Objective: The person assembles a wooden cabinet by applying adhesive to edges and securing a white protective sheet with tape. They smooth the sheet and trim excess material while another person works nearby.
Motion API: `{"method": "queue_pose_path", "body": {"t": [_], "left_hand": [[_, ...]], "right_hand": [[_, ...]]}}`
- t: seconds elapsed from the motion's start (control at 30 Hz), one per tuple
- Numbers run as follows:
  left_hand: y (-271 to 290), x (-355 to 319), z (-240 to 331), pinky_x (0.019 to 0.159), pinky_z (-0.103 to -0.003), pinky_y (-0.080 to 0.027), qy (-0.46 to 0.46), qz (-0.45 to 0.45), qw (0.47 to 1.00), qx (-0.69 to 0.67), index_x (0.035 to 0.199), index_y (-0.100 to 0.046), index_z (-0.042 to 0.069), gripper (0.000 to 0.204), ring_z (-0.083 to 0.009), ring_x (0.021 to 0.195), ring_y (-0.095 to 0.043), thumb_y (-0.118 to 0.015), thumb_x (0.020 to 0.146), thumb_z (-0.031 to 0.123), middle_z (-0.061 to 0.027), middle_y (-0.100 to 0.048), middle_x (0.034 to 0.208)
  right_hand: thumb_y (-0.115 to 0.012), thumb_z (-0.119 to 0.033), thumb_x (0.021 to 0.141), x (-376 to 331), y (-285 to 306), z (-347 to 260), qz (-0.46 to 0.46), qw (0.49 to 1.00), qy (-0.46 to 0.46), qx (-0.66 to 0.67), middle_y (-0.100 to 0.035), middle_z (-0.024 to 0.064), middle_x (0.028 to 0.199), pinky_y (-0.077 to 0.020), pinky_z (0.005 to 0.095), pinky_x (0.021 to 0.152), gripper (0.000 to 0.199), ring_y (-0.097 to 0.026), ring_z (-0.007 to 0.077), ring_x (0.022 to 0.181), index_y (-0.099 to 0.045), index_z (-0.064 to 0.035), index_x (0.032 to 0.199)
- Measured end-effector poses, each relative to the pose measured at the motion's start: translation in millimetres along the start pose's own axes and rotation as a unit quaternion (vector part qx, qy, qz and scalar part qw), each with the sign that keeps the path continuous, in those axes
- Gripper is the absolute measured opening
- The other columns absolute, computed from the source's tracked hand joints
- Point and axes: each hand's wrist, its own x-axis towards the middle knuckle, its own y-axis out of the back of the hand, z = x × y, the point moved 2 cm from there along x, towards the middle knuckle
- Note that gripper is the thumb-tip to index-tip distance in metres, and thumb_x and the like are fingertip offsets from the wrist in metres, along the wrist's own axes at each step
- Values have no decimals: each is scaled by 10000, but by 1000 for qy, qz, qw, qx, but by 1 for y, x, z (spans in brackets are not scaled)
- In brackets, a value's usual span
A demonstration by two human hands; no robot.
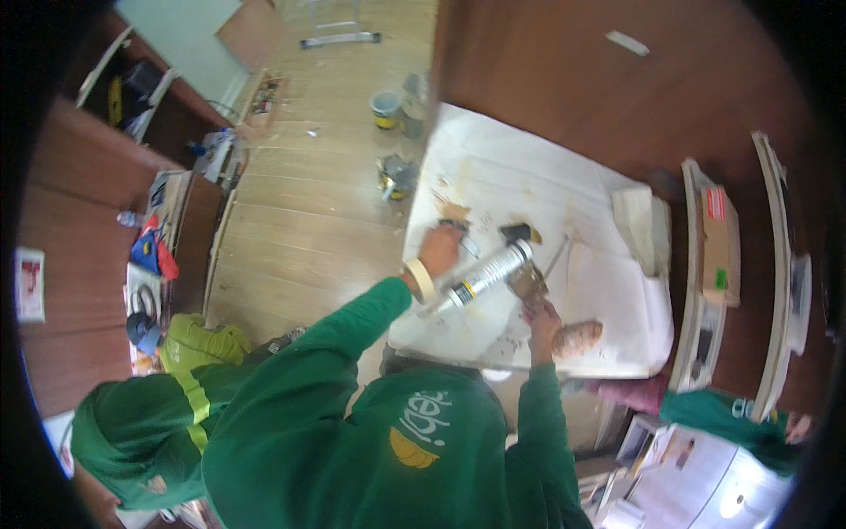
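Observation:
My left hand is at the left part of a white-covered table, its fingers curled round or against a small dark thing that I cannot make out. Round my left wrist sits a cream roll of tape. My right hand grips a flat brownish piece, smeared on its face; its kind is unclear. Between the hands a white sealant cartridge slants with its nozzle toward me. Beyond it is a black-and-yellow thing. Right of my right hand lies a brown rounded lump.
A thin rod and a folded pale cloth or bag lie on the table. Buckets stand on the wooden floor beyond. Shelves with a cardboard box are at right. A person in green is close at left, another at right.

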Motion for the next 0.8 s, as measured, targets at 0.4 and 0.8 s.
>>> {"method": "queue_pose_path", "body": {"t": [0.4, 0.8], "left_hand": [[13, 18, 32, 837, -479, -500, -14, -156, 987, -35, 1015, -755, 90, 179, -373, 978, -643, -651, 869, 81, -174, -640, 1031], [28, 20, 34, 794, -450, -493, -43, -122, 990, -52, 903, -731, 70, 86, -309, 920, -647, -726, 831, 119, -122, -671, 939]], "right_hand": [[-651, -168, 983, -10, 0, -6, 28, 999, 27, 24, -699, 91, 934, -572, 280, 618, 237, -720, 193, 746, -666, 22, 1123], [-644, -167, 986, -20, -4, -10, 27, 999, 21, 4, -703, 77, 941, -577, 273, 652, 249, -724, 180, 767, -649, 19, 1153]]}}
